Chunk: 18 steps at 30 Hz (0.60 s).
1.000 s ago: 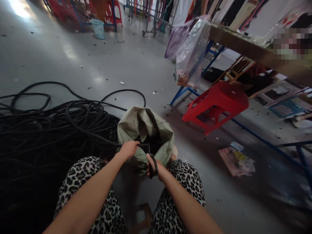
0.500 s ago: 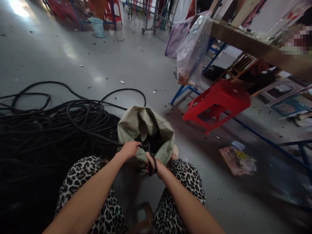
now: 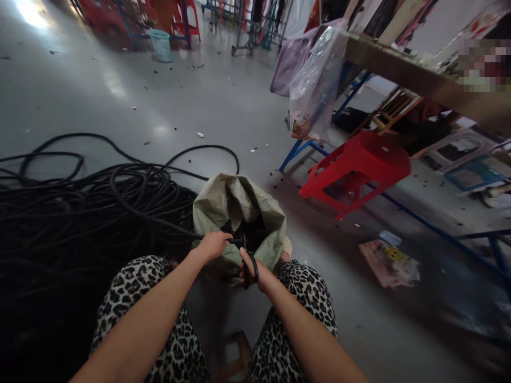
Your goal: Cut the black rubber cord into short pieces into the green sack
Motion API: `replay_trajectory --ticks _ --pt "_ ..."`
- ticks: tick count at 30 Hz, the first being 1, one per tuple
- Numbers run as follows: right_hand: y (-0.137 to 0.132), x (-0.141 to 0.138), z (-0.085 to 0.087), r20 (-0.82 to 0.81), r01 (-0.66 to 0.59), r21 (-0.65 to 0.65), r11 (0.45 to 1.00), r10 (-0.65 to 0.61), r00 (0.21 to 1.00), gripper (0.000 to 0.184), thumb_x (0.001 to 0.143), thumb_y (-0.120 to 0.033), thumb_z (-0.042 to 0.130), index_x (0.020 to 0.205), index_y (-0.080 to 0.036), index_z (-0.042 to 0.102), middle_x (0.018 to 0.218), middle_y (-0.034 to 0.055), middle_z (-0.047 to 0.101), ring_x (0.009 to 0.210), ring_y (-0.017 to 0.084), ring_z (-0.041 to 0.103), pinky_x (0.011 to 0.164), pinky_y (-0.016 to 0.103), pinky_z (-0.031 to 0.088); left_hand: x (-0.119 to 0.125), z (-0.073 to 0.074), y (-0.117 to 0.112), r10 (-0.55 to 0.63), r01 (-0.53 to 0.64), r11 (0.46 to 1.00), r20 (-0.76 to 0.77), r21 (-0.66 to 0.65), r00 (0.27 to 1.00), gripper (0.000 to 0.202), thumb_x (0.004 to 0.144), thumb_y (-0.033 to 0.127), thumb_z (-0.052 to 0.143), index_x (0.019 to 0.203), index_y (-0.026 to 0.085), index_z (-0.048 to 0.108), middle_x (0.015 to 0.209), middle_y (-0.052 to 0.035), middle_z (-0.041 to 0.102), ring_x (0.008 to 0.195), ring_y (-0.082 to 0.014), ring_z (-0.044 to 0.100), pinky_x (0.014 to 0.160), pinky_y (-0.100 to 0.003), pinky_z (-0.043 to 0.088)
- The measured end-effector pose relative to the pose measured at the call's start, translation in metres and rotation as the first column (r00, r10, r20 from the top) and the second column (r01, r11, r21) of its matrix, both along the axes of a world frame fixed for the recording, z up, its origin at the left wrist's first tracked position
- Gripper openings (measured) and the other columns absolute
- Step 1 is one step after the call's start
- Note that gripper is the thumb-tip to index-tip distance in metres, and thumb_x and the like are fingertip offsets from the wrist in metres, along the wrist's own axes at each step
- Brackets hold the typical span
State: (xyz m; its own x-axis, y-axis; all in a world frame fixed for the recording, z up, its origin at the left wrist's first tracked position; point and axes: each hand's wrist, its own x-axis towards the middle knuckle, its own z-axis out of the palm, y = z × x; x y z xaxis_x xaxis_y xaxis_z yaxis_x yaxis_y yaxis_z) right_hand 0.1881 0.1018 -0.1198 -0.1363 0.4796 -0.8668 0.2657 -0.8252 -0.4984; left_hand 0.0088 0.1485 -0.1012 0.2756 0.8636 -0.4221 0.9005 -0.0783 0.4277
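The left hand [image 3: 213,246] had its fingers clamped on a black hose [image 3: 175,227] at the mouth of a pale green woven sack [image 3: 223,205] between the knees, and the right hand [image 3: 257,272], just beside it, had its fingers closed through the handles of scissors [image 3: 249,268] pointing up toward the hose. The hose ran left into a heap of black coils [image 3: 80,213] on the glossy grey floor [image 3: 199,96], which was speckled with scraps. To the right a red stool [image 3: 359,165] leaned beneath a wooden table [image 3: 419,82] hung with a clear plastic bag [image 3: 315,80], and a printed packet [image 3: 389,260] lay nearby, its print too blurred to read.
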Motion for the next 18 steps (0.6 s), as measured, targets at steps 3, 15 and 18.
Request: replay_trajectory --ticks 3,15,18 --pt "-0.0008 -0.0007 -0.0017 0.002 -0.031 0.019 0.999 0.031 1.0 0.06 0.086 -0.069 0.038 0.07 -0.013 0.053 0.052 0.003 0.053 0.037 0.013 0.052 0.035 0.022 0.041 0.0006 -0.0003 0.0 0.01 -0.01 1.0 -0.012 -0.003 1.0 0.033 0.086 0.025 0.045 0.112 0.026 0.066 0.108 -0.0052 0.07 0.102 -0.0206 0.063 0.086 -0.027 0.045" --pt "-0.0027 -0.0024 -0.0024 0.018 0.0 0.052 0.999 -0.001 1.0 0.052 0.09 -0.061 0.039 0.069 -0.015 0.05 0.047 -0.0032 0.044 0.031 0.008 0.044 0.03 0.018 0.035 0.0029 -0.0074 0.0006 0.013 -0.013 1.0 -0.018 0.023 1.0 0.034 0.086 0.024 0.045 0.115 0.025 0.064 0.111 -0.0073 0.069 0.102 -0.0237 0.063 0.085 -0.031 0.046" --pt "-0.0035 -0.003 -0.0026 0.044 -0.03 0.039 0.999 0.029 0.999 0.051 0.091 -0.059 0.039 0.067 -0.015 0.049 0.045 -0.0042 0.043 0.03 0.008 0.042 0.029 0.017 0.032 0.0034 -0.0069 -0.0001 0.004 -0.004 1.0 -0.026 0.015 1.0 0.034 0.086 0.024 0.046 0.113 0.024 0.065 0.11 -0.0088 0.069 0.102 -0.0252 0.064 0.085 -0.033 0.047"
